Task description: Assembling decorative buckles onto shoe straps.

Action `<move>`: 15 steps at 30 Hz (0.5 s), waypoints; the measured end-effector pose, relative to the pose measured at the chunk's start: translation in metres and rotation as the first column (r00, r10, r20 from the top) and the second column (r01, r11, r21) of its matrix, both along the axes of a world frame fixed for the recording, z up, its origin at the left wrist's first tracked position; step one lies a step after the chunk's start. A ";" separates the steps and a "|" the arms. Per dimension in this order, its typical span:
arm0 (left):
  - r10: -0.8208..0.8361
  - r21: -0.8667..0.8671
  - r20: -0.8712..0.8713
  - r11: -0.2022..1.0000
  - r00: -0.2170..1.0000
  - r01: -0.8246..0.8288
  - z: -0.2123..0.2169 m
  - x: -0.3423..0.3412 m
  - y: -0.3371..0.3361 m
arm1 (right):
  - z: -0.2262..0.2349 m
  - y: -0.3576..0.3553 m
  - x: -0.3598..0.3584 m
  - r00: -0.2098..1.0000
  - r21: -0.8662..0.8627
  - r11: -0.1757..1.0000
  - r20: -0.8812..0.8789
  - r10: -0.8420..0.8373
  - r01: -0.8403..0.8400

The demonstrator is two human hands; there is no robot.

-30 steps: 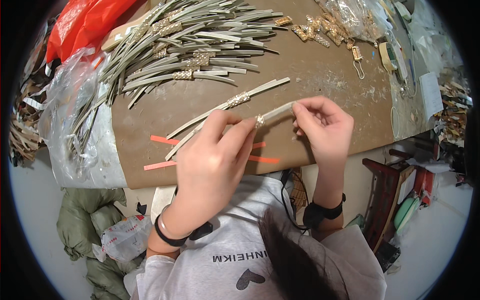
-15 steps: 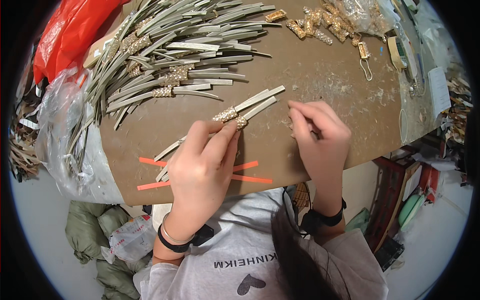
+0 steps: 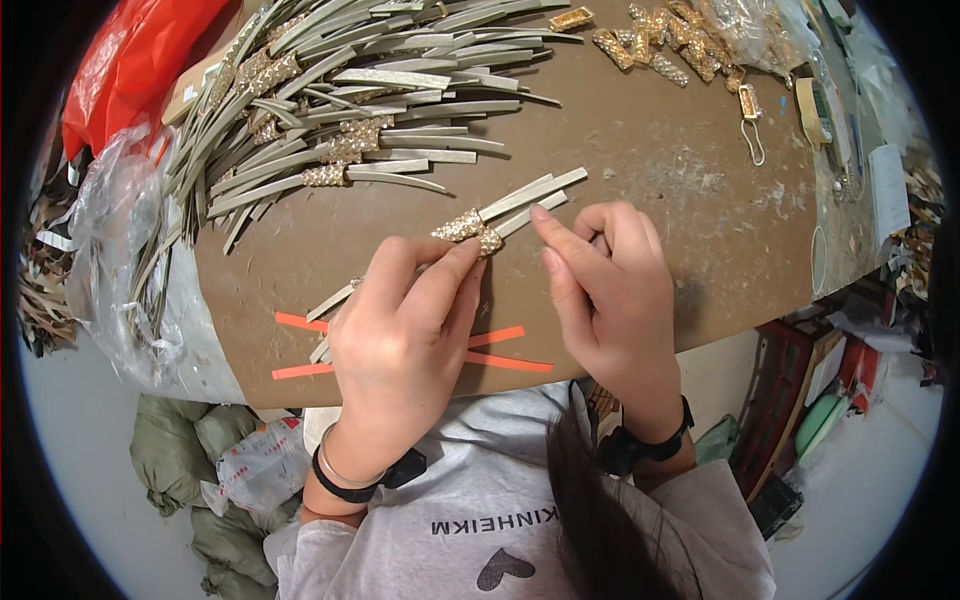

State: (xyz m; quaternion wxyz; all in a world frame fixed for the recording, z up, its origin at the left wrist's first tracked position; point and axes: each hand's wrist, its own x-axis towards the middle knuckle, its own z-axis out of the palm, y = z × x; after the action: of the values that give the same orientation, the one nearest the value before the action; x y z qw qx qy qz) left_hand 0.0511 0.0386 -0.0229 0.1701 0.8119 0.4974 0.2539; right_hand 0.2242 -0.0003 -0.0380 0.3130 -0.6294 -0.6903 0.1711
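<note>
In the middle of the table lie two pale grey-beige straps [image 3: 545,188] with glittering gold rhinestone pieces [image 3: 458,226] around them, side by side and slanting up to the right. My left hand [image 3: 400,325] pinches the nearer rhinestone piece and covers the lower stretch of the straps. With its index finger stretched out, my right hand [image 3: 620,280] is at the nearer strap's upper end, the fingertip on or just beside it. Thumb and index finger are apart there, nothing seen between them. Orange strips [image 3: 510,366] lie partly under my left hand.
A big heap of similar decorated straps [image 3: 400,100] fills the far left, beside a red plastic bag [image 3: 130,60] and clear plastic [image 3: 120,240]. Loose gold rhinestone pieces [image 3: 690,45] lie at the far right, near a tape roll [image 3: 812,110]. Scraps dot the brown table [image 3: 700,240].
My right hand has moved left to the strap's end, and its index finger and thumb have parted. The left hand keeps its pinch on the rhinestone piece. The view has shifted slightly.
</note>
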 end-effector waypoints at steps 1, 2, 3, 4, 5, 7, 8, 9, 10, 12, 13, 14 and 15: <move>0.001 0.002 0.015 1.000 1.000 -0.001 -0.001 0.000 0.000 | 0.000 0.000 0.000 1.000 -0.003 1.000 -0.003 0.003 -0.003; 0.002 0.004 0.030 1.000 1.000 -0.002 -0.002 0.000 0.000 | 0.000 0.000 0.000 1.000 0.003 1.000 0.008 -0.001 0.001; 0.003 0.000 0.026 1.000 1.000 -0.003 -0.002 -0.001 0.001 | 0.000 0.000 -0.001 1.000 0.009 1.000 0.019 -0.008 0.008; -0.002 -0.008 0.047 1.000 0.999 0.002 -0.002 -0.001 0.002 | -0.001 0.000 -0.002 1.000 0.005 1.000 0.014 -0.007 0.007; -0.008 -0.016 0.068 1.000 0.998 0.009 -0.003 -0.001 0.003 | -0.001 0.000 -0.002 1.000 0.030 0.999 0.005 -0.026 0.026; -0.007 -0.026 0.077 1.000 0.997 0.009 -0.004 -0.002 0.003 | -0.002 0.001 -0.003 0.999 0.054 0.998 -0.008 -0.043 0.043; -0.008 -0.033 0.090 0.999 0.996 0.011 -0.004 -0.002 0.003 | -0.002 0.001 -0.003 0.999 0.052 0.998 -0.006 -0.043 0.044; -0.007 -0.034 0.089 0.999 0.996 0.011 -0.004 -0.002 0.003 | -0.002 0.001 -0.003 0.999 0.051 0.998 -0.003 -0.044 0.044; -0.002 -0.050 0.091 0.999 0.996 0.007 -0.003 -0.003 0.003 | -0.002 0.001 -0.002 0.999 0.050 0.998 -0.004 -0.044 0.044; 0.001 -0.066 0.094 0.998 0.996 0.005 -0.003 -0.003 0.003 | -0.002 0.001 -0.001 0.999 0.043 0.999 0.030 -0.014 0.013; 0.005 -0.081 0.101 0.997 0.995 0.003 -0.002 -0.004 0.003 | -0.003 0.001 -0.001 0.999 0.042 0.999 0.031 -0.016 0.015; 0.009 -0.095 0.108 0.995 0.994 0.001 -0.002 -0.004 0.003 | -0.003 0.001 -0.001 0.999 0.042 0.999 0.027 -0.018 0.017; 0.008 -0.096 0.108 0.995 0.994 0.003 -0.002 -0.004 0.003 | -0.003 0.000 -0.002 1.000 0.041 0.999 0.023 -0.020 0.019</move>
State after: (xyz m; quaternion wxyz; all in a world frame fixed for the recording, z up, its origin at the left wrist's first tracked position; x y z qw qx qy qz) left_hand 0.0468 0.0417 -0.0252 0.2354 0.7872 0.4999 0.2737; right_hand 0.2227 0.0002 -0.0406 0.3195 -0.6315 -0.6911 0.1464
